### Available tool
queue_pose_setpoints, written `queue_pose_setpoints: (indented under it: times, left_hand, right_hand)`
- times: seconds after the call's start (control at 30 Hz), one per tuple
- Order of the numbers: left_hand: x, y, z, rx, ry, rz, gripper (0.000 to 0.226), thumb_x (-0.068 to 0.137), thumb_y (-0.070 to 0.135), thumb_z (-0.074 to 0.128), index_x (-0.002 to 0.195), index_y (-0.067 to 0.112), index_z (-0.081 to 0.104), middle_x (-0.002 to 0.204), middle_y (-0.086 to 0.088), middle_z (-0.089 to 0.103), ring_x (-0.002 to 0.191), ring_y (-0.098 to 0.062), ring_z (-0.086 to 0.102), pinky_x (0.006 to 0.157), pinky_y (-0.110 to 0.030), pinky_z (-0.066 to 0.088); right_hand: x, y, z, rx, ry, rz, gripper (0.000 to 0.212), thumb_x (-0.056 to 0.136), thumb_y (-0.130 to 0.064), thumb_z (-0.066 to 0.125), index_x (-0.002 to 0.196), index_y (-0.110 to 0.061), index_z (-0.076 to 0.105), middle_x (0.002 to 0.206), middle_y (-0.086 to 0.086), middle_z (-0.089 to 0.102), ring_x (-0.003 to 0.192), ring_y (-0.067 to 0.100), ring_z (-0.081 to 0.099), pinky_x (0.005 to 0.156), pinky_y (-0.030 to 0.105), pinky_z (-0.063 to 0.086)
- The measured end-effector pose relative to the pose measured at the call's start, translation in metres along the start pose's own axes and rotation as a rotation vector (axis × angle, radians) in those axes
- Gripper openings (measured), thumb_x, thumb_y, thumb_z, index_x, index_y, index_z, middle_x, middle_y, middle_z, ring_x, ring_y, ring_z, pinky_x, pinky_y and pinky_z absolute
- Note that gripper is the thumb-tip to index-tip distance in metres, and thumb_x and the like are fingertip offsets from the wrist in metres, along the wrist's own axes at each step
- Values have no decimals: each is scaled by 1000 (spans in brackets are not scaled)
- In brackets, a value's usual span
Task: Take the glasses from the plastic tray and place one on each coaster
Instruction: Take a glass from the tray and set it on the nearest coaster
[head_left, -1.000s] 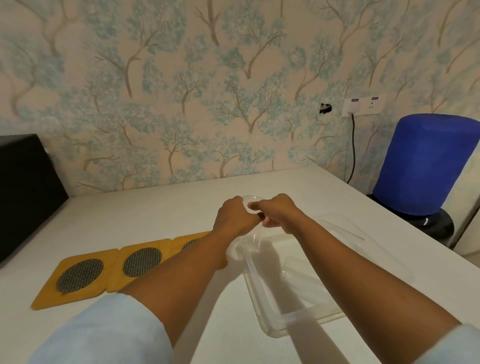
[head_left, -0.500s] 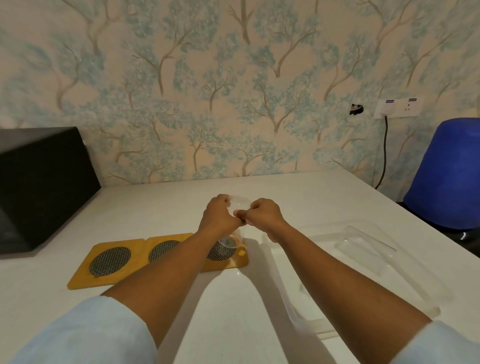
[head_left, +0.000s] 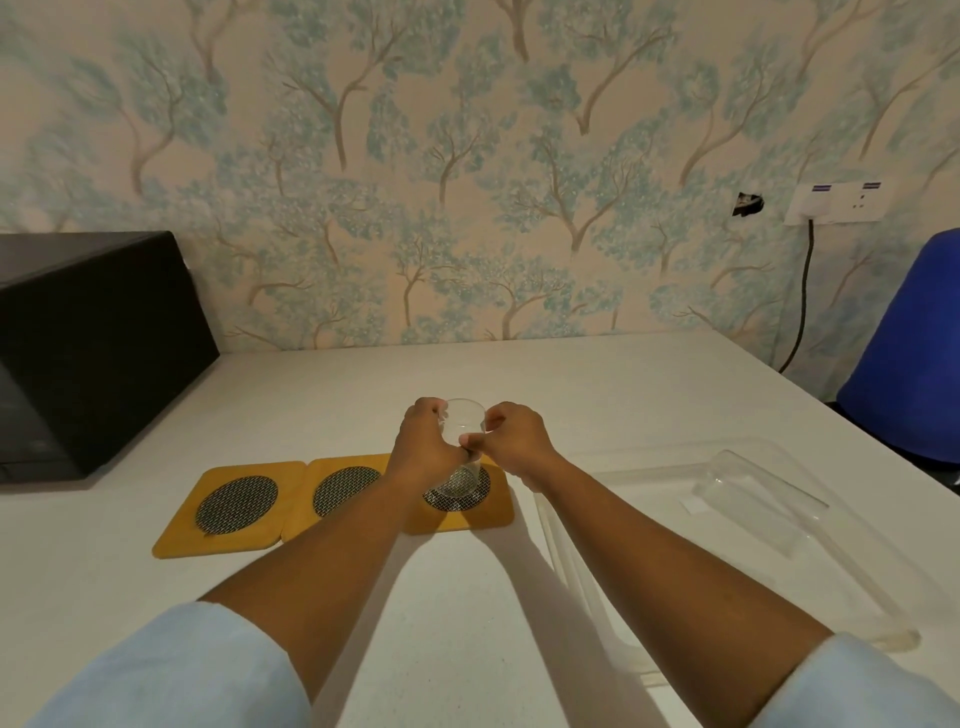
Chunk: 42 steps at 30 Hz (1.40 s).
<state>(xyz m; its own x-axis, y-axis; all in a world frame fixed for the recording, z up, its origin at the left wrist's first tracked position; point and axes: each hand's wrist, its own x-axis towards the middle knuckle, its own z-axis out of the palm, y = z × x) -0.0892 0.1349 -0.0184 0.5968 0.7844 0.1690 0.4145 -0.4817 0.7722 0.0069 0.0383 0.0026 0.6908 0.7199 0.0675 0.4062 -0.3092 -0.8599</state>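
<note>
Your two light blue sleeves (head_left: 171, 670) are sitting at the near edge, forearms reaching out toward 12 o'clock over the white table (head_left: 571, 384). At 3 o'clock from your right forearm, the clear plastic tray (head_left: 566, 540) is lying on the table with another glass (head_left: 758, 499) resting on its side inside it. Farther out, your left hand (head_left: 423, 447) and right hand (head_left: 511, 441) are both closing their fingers around one upright clear glass (head_left: 462, 431), one hand on each side. Its base is sitting on the mesh centre of the right coaster (head_left: 498, 509). At 9 o'clock from it, the middle coaster (head_left: 337, 493) and the left coaster (head_left: 234, 506) are lying edge to edge. Beyond, a black box (head_left: 93, 348) is standing at 10 o'clock and a blue chair (head_left: 914, 353) at 2 o'clock, before patterned wallpaper (head_left: 467, 182).
</note>
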Motion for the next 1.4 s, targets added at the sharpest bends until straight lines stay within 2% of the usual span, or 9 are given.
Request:
queue_pose_setpoints:
  times: [0.13, 0.3, 0.57, 0.8, 0.93, 1.03, 1.17, 1.23, 1.4]
  left_hand:
    - [1, -6, 1, -4, -1, -21, 82, 59, 18, 93, 126, 11, 46, 126, -7, 50, 112, -25, 54, 86, -35, 51]
    - [1, -11, 1, -28, -2, -59, 81, 61, 17, 92, 126, 12, 44, 126, -8, 51, 113, -25, 53, 80, -30, 48]
    - [0, -12, 0, -16, 1, -63, 85, 62, 17, 91, 132, 10, 43, 127, -9, 52, 114, -24, 54, 84, -30, 48]
    - [-8, -2, -7, 103, 12, -13, 108, 63, 26, 91, 150, 12, 29, 152, -12, 35, 133, -30, 44, 98, -36, 44]
    - [-17, 17, -2, 151, 120, 108, 103, 69, 35, 87, 150, 17, 27, 157, -5, 29, 138, -25, 39, 95, -37, 47]
    - [-46, 65, 22, 162, 84, 323, 95, 75, 32, 84, 150, 18, 28, 156, -2, 29, 139, -22, 37, 95, -36, 47]
    - [-47, 78, 32, 154, 108, 334, 86, 80, 29, 80, 149, 21, 29, 154, 0, 32, 133, -21, 44, 92, -35, 48]
    - [-60, 101, 57, 130, 19, 390, 82, 83, 31, 77, 149, 21, 30, 153, -1, 33, 130, -22, 47, 90, -34, 48]
    - [-63, 102, 70, 158, -66, 323, 78, 85, 38, 71, 149, 19, 30, 153, -3, 34, 129, -24, 49, 95, -36, 48]
  right_hand:
    - [1, 1, 5, 0, -6, -1, 41, 71, -21, 85, 102, -3, 65, 102, 12, 67, 95, 28, 63, 85, 44, 55]
    - [1, -1, 8, -18, -18, -3, 46, 71, -21, 85, 108, -4, 64, 107, 11, 66, 96, 26, 63, 86, 41, 55]
    - [1, -1, 10, -22, -19, 4, 50, 72, -20, 84, 113, -3, 62, 111, 12, 65, 101, 26, 62, 89, 41, 54]
    - [-2, -1, 10, -34, -11, 28, 72, 72, -23, 84, 132, -2, 51, 126, 13, 60, 111, 27, 59, 91, 36, 52]
    - [-10, -6, -17, -57, -12, 31, 66, 73, -26, 84, 128, -4, 55, 124, 11, 62, 103, 22, 59, 80, 29, 48]
    - [-45, 8, -74, -35, 150, 67, 58, 75, -25, 83, 123, -5, 57, 121, 11, 63, 95, 20, 57, 77, 29, 49]
    - [-48, 11, -93, -62, 135, 82, 52, 78, -24, 80, 122, -6, 58, 120, 11, 63, 100, 23, 59, 79, 32, 51]
    - [-68, 25, -127, -78, 233, 128, 49, 79, -25, 78, 120, -5, 59, 120, 12, 64, 102, 25, 61, 86, 37, 54]
    - [-71, 32, -140, -159, 196, 152, 46, 79, -26, 77, 112, 2, 61, 115, 18, 67, 102, 30, 63, 90, 44, 54]
